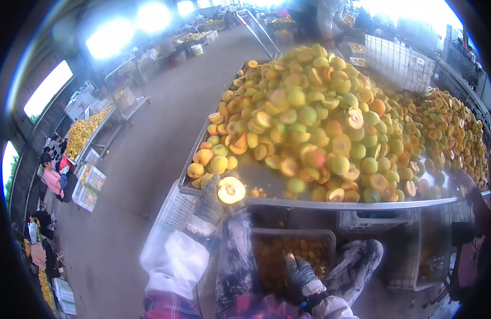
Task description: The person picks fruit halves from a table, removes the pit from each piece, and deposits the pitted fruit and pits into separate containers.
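Observation:
My left hand (207, 207), in a grey glove, is at the near left corner of a metal-edged table (330, 204). It holds a peach half (231, 190), cut face up, with a dark reddish centre. My right hand (303, 272), also gloved, is low between my knees, over a crate (330, 236) of small brownish-yellow pieces. Its fingers are closed together; what they hold, if anything, is too small to make out. Whole peaches (205, 157) lie just beyond my left hand. A big heap of halved peaches (309, 117) covers much of the table.
A white crate (171, 212) stands by my left arm, and another crate (397, 64) is behind the heap. More crates (421, 250) sit under the table at right. A person (330, 21) stands across the table. Other people (54, 178) work at the far left beside another fruit table (88, 133).

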`<state>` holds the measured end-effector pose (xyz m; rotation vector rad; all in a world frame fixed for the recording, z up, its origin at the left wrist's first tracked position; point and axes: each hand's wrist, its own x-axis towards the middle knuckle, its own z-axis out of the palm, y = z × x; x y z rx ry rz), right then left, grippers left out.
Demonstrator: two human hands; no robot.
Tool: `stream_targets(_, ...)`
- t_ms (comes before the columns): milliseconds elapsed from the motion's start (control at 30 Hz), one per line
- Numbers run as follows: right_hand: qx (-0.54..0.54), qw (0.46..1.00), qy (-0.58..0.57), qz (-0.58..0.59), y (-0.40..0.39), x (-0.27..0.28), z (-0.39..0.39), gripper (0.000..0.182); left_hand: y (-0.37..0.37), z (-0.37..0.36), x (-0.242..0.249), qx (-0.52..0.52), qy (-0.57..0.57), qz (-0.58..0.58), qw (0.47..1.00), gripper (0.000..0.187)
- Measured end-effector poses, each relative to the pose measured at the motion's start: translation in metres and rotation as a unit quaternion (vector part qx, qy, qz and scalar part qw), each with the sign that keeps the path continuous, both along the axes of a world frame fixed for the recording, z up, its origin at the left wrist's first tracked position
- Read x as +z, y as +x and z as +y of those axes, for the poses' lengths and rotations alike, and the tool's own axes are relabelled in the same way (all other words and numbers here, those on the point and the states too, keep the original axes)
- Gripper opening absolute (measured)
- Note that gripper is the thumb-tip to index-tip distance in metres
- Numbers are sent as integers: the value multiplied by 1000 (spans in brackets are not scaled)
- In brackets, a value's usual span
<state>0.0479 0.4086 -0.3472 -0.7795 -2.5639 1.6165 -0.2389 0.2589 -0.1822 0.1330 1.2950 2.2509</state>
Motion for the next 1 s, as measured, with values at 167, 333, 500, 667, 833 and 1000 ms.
stream_targets(167,18,972,100,210,-6,78,3,27,53,22,-22,-24,29,-11,999,42)
stream_targets(333,61,958,152,235,-10,100,12,26,110,33,-22,-43,-169,260,950,41)
stream_targets(500,93,915,308,244,-13,115,11,31,162,83,-29,149,-334,499,786,38)
stream_targets(667,81,925,296,224,-13,101,11,32,172,75,-54,232,-265,447,822,41)
stream_targets(833,38,980,143,136,-16,85,4,26,184,80,-77,258,-323,374,830,45)
stream_targets(1000,39,990,80,111,-8,103,4,29,175,66,-110,111,-268,377,880,43)
